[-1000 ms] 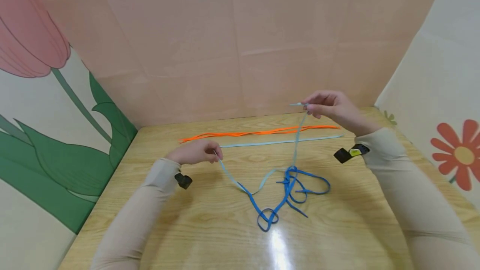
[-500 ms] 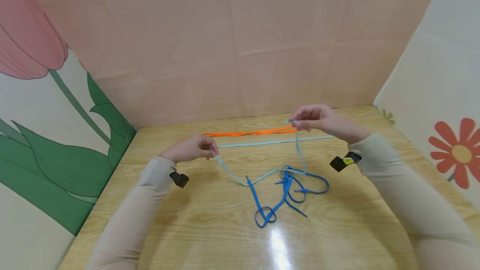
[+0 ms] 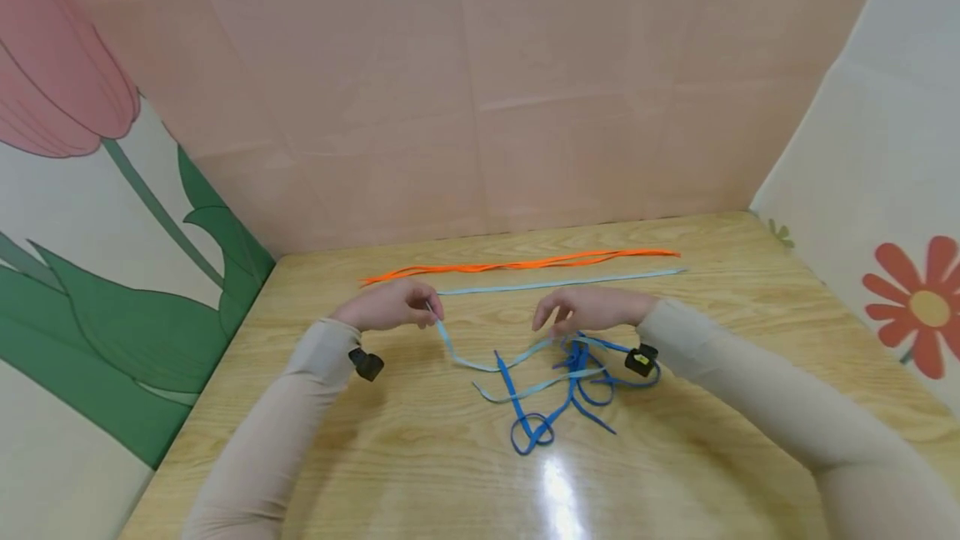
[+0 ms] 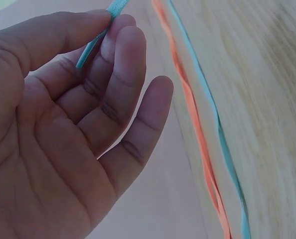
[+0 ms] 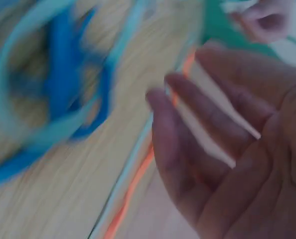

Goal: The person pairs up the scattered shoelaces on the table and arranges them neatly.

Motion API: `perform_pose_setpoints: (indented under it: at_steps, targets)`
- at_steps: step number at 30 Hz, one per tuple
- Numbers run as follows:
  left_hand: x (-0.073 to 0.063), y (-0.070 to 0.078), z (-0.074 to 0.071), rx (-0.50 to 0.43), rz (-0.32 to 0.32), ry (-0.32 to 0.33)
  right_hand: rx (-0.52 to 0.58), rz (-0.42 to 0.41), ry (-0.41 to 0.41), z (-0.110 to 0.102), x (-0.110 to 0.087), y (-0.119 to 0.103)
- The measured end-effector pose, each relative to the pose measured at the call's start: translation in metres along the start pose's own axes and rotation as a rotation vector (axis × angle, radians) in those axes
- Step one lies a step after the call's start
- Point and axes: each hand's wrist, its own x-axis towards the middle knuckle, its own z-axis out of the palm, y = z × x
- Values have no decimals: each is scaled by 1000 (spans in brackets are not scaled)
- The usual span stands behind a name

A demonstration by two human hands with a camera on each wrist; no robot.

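My left hand (image 3: pixel 388 305) pinches one end of a light blue flat lace (image 4: pixel 119 6) between thumb and fingers, held above the table. From there the lace sags down and runs right over a loose pile of dark blue laces (image 3: pixel 557 413). Its other end lies across the pile, pointing left. Just above the top of that pile hovers my right hand (image 3: pixel 592 308), its fingers loosely bent and apart. In the right wrist view nothing sits between its fingers (image 5: pixel 208 112), and the blurred laces lie beside them.
Behind the hands, a bundle of orange laces (image 3: pixel 517 265) stretches across the wooden table (image 3: pixel 405 457). A second light blue lace (image 3: pixel 562 283) lies straight, just in front of it. A pink backdrop (image 3: pixel 480 107) rises at the table's far edge.
My right hand has let go of its end of the light blue lace, which dropped onto the dark blue pile. That hand moved down and left. The left hand stays nearly in place.
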Motion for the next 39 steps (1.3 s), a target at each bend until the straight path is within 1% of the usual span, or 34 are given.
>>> perform_pose_setpoints:
  at_steps: [2, 5, 9, 12, 14, 16, 20, 23, 24, 26, 29, 31, 32, 34, 37, 39]
  targets:
    - [1, -2, 1, -10, 6, -5, -57, 58, 14, 0, 1, 11]
    - [3, -3, 3, -25, 15, -15, -120, 99, 9, 4, 3, 24]
    - [4, -3, 4, -34, 20, -26, -177, 88, 9, 10, 3, 33]
    - [5, -2, 4, -35, 22, -29, -200, 70, 35, 10, 0, 32]
    - [5, -2, 3, -37, 19, -26, -173, 71, 48, 5, -4, 27]
    - [5, -3, 3, -38, 13, -24, -140, 54, 57, -3, -10, 22]
    - [6, -3, 2, -44, 1, -20, -29, 15, 51, -23, -26, 11]
    - [5, -3, 2, -49, 2, -20, 2, 25, 20, -36, -39, 10]
    - [5, -3, 2, -49, 0, -20, 2, 41, -1, -39, -44, 11]
    - [5, -3, 2, -48, 2, -21, -13, 89, -61, -45, -52, 14]
    - [5, -4, 3, -41, 3, -23, -28, 187, -167, -48, -61, 21]
    - [5, -4, 3, -42, 3, -25, -34, 241, -204, -49, -63, 24]
    - [5, -4, 3, -44, 3, -26, -39, 246, -207, -49, -63, 26]
    - [5, -4, 3, -48, 3, -26, -58, 235, -172, -48, -59, 28]
    - [6, -4, 3, -53, 1, -27, -101, 168, -63, -45, -48, 23]
    - [6, -4, 3, -57, -2, -28, -128, 122, 16, -41, -37, 13]
